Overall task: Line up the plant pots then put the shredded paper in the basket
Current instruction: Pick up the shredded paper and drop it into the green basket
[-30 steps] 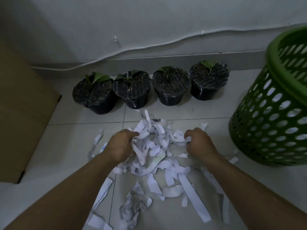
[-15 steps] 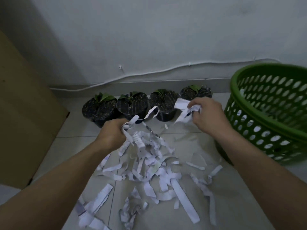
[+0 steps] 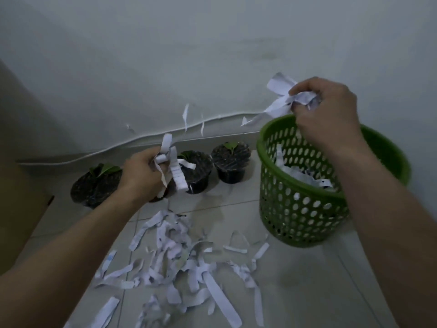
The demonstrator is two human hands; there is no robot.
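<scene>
So we've got both fists full of paper right now. Our right hand [image 3: 328,114] is up over the rim of the green basket [image 3: 295,209], fingers curled tight on a crumpled bunch of strips [image 3: 283,95] with a few tails sticking out toward the wall. Our left hand [image 3: 142,174] is lower, in front of the plant pots [image 3: 231,162], closed around a smaller clump [image 3: 172,166] that dangles down. The pots look lined up along the wall already — one is mostly hidden behind the left hand, so we can't vouch for its exact spot.

The basket already has some shreds at the bottom, and there's still a big mess of shredded paper on the floor [image 3: 179,263] between us and the pots. A couple of loose strips [image 3: 186,116] seem to be floating mid-air near the wall.

Tip for this bit, as we see it: get the right hand properly over the middle of the opening before letting go, and drop low — these strips are light and drift. Then bring the left clump across without shaking it over the pots. Bigger, firmer handfuls should mean fewer strays.
</scene>
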